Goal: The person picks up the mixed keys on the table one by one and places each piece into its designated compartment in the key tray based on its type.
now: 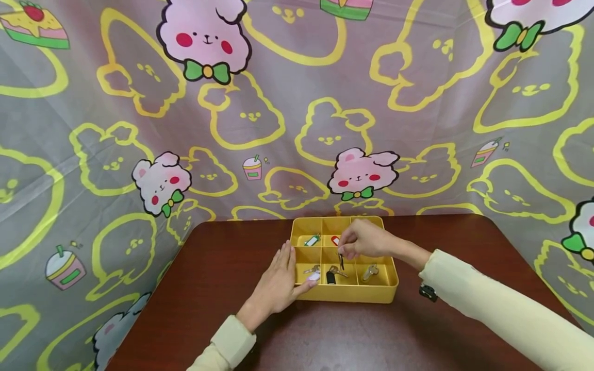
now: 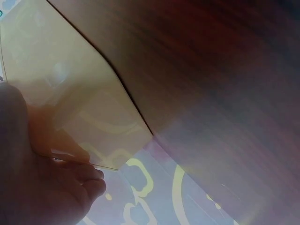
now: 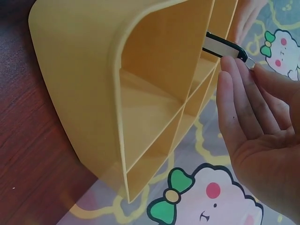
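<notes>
My right hand (image 1: 362, 239) pinches the ring of a black-framed key tag (image 3: 224, 48) with a pale label, which hangs over the front middle compartment of a yellow divided box (image 1: 348, 294). Beneath it in that compartment lie a key and a black tag (image 1: 331, 278). Against the box's left wall rests my left hand (image 1: 274, 278), fingers straight along the side and thumb at the front rim. A key with a whitish tag (image 1: 314, 276) lies in the front left compartment, and a key (image 1: 370, 272) in the front right one.
In the back row sit a green-framed tag (image 1: 313, 240) at left and a red-framed tag (image 1: 335, 240) in the middle. The box stands on a dark reddish-brown table (image 1: 223, 268). Behind the table hangs a patterned cloth (image 1: 287, 134).
</notes>
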The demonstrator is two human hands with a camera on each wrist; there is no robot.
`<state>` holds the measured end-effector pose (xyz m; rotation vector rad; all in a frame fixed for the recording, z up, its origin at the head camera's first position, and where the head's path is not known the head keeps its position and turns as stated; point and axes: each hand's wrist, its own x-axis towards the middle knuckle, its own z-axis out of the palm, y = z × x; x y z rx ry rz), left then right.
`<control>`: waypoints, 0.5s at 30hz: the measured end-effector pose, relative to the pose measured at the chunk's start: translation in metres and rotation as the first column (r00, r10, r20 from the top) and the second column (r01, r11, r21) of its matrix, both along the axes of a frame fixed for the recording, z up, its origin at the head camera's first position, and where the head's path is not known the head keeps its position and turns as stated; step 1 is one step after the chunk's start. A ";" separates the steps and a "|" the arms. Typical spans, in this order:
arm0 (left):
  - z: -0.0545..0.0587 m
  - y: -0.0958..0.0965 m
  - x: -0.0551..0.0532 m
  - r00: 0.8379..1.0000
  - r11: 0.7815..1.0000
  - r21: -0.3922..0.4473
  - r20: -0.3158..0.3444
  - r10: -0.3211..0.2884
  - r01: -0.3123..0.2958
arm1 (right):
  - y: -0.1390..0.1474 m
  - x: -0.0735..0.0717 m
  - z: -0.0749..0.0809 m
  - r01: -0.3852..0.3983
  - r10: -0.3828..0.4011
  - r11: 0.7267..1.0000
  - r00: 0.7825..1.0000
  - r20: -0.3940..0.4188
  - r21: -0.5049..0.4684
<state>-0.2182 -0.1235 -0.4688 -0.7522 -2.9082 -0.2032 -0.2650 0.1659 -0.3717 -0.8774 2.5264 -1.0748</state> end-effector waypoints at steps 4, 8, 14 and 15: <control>0.000 0.000 -0.001 1.000 1.000 0.001 0.000 0.002 -0.002 | -0.003 0.000 -0.003 -0.002 0.002 1.000 1.000 0.000 0.009; -0.001 -0.001 0.000 1.000 1.000 -0.005 -0.002 0.003 -0.003 | -0.006 0.000 -0.005 -0.011 0.011 1.000 1.000 -0.002 0.020; -0.001 0.000 -0.001 1.000 1.000 -0.001 0.008 0.008 -0.008 | -0.009 -0.001 -0.008 -0.010 0.010 0.999 1.000 -0.017 0.033; -0.001 0.000 -0.001 1.000 1.000 0.000 0.012 0.008 -0.008 | -0.010 -0.001 -0.008 -0.007 0.008 0.999 1.000 -0.017 0.036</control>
